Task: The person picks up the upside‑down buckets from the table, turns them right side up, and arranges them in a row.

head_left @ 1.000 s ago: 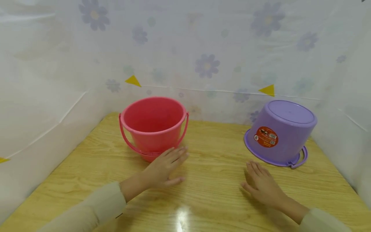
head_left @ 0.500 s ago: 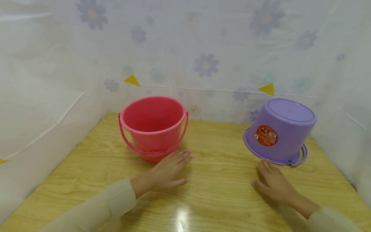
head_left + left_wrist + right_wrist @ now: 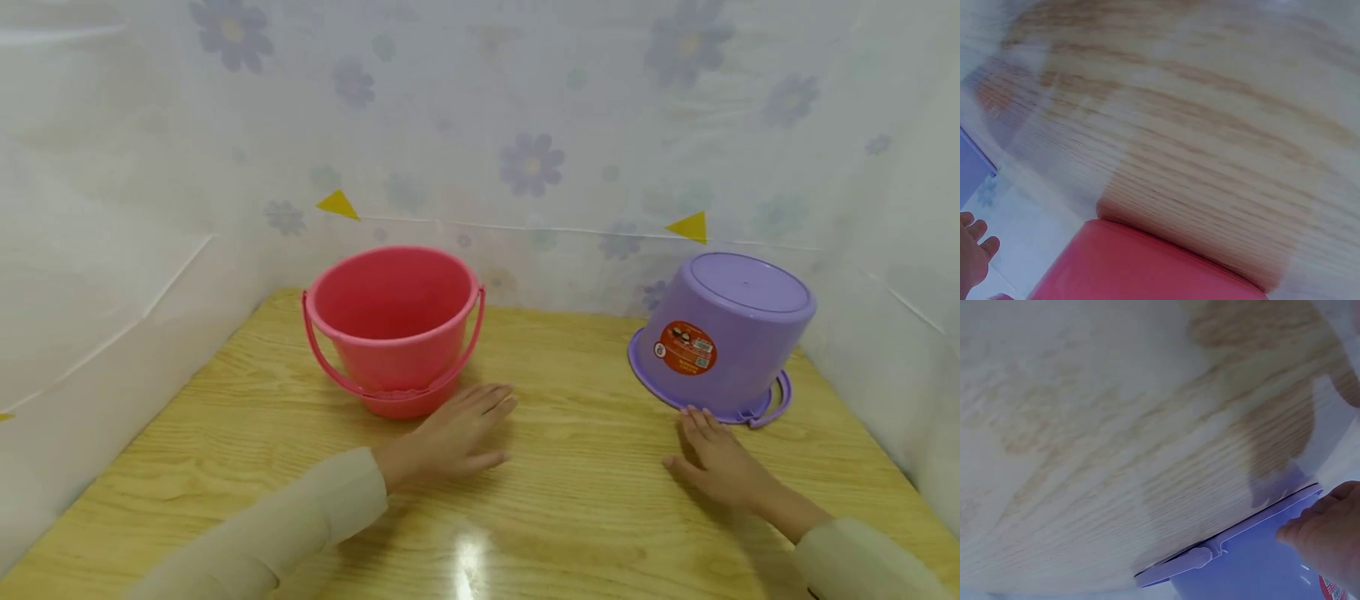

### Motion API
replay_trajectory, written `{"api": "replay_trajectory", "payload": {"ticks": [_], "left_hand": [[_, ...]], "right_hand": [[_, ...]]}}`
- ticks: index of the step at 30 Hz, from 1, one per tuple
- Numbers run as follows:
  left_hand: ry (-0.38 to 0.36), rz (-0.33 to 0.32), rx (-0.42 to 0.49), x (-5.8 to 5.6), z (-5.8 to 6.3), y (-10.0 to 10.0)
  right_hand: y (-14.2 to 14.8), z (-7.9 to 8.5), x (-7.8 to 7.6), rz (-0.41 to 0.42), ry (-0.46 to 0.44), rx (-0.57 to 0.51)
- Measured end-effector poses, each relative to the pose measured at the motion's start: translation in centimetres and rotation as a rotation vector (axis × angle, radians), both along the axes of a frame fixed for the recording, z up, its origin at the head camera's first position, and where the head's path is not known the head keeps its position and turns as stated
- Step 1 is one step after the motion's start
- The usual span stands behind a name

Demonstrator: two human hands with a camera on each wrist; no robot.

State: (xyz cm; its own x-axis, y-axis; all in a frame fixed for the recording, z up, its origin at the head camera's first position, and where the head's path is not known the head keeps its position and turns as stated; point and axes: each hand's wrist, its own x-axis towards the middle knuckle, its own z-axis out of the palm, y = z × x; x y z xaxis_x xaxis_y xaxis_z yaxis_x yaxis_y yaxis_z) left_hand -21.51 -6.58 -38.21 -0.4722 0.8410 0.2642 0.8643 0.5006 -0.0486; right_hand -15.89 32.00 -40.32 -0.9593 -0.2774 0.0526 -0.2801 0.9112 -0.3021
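Note:
A red bucket stands upright at the left of the table, its handle hanging down at the front. My left hand is just in front of its base on the right, fingers extended and holding nothing. At the right, a purple bucket sits upside down with its rim on the table and an orange-red label facing forward. My right hand has its fingers stretched out, the fingertips right at the purple rim. In the right wrist view, fingers overlap the bucket's side near its rim.
The wooden table is backed by a pale flowered sheet, with more white sheeting on both sides. Yellow triangles mark the back sheet. The purple handle sticks out at the right of its bucket.
My left hand has slid to the right along the red bucket's front. My right hand has moved right and forward, up to the purple bucket's rim. Both buckets stay put.

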Motion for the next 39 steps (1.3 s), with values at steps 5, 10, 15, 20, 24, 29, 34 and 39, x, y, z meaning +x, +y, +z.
{"api": "replay_trajectory", "payload": {"ticks": [5,10,15,20,24,29,34,39], "left_hand": [[-0.073,0.021,-0.026,-0.4,0.0,1.0],[-0.145,0.050,-0.054,-0.7,0.0,1.6],[-0.178,0.082,-0.082,-1.3,-0.3,2.3],[-0.198,0.101,-0.122,-1.8,-0.3,3.0],[-0.198,0.097,-0.135,-2.1,-0.2,3.8],[-0.179,0.091,-0.164,-2.6,-0.5,5.1],[-0.187,0.104,-0.182,-3.1,-0.7,6.4],[-0.190,0.135,-0.180,-3.3,-0.6,7.5]], "right_hand": [[0.2,-0.3,-0.2,-0.015,-0.005,0.035],[0.0,-0.4,-0.4,-0.017,-0.008,0.053],[-0.1,-0.4,-0.6,-0.018,-0.033,0.045],[-0.2,-0.3,-0.9,-0.028,-0.034,0.060],[-0.2,-0.3,-1.1,-0.030,-0.039,0.066],[-0.2,-0.4,-1.2,-0.026,-0.054,0.049],[-0.1,-0.4,-1.2,-0.026,-0.053,0.034],[0.0,0.1,-1.1,-0.030,-0.050,0.018]]}}
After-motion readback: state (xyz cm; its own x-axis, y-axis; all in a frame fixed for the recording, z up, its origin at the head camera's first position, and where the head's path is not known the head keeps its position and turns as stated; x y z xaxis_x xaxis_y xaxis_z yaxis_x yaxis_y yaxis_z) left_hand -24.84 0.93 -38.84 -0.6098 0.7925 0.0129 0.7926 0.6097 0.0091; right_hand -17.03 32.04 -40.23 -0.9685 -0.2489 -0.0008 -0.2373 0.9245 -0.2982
